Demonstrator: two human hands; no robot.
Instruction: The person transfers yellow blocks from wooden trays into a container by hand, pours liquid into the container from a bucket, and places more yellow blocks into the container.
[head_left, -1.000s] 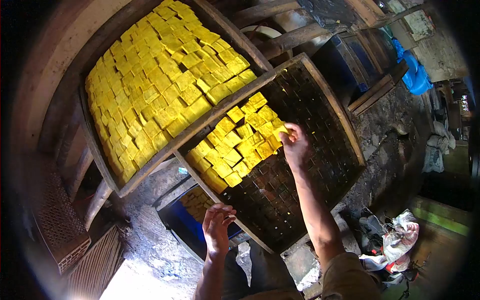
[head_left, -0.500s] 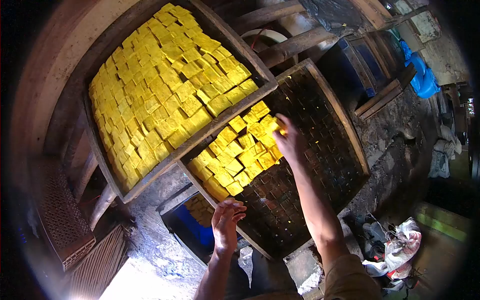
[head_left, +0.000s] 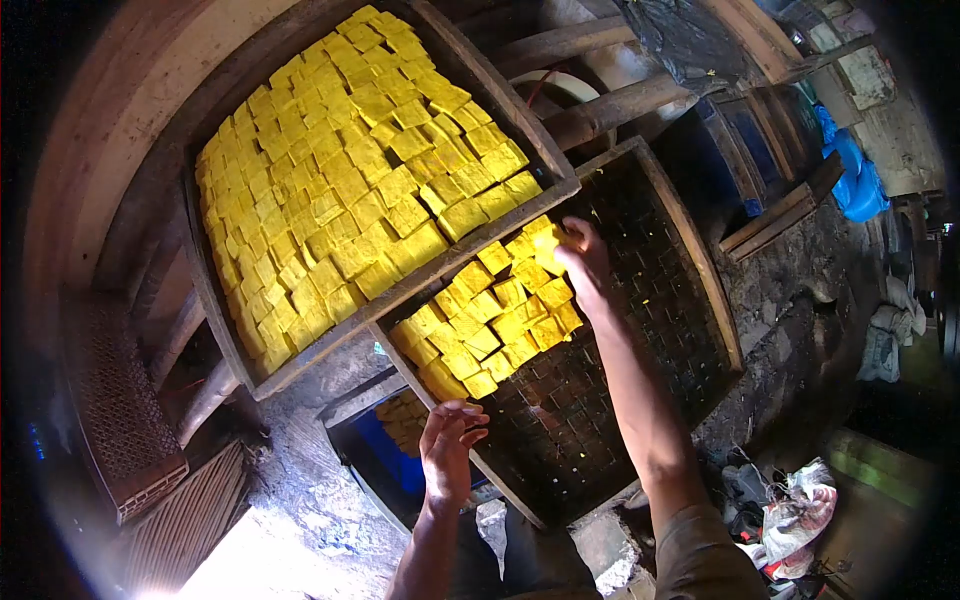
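Yellow blocks (head_left: 490, 320) lie packed in the upper left part of a dark woven tray (head_left: 590, 410) with a wooden rim. My right hand (head_left: 586, 262) is closed on a yellow block (head_left: 548, 246) at the top right corner of that group. My left hand (head_left: 449, 450) hovers by the tray's lower left rim, fingers loosely curled and apart, with nothing in it. A second wooden-framed tray (head_left: 420, 287), up and to the left, is filled with rows of yellow blocks (head_left: 350, 180) and overlaps the first tray's edge.
Below the trays at the left stands a blue container (head_left: 372, 440) with brownish pieces in it. Wooden beams (head_left: 620, 108) cross behind the trays. A blue plastic bag (head_left: 858, 182) is at the upper right, and a white sack (head_left: 797, 520) lies at the lower right.
My right hand has moved up along the edge of the block group with a yellow block. The trays have shifted right and down in view. My left hand has stayed near the rim.
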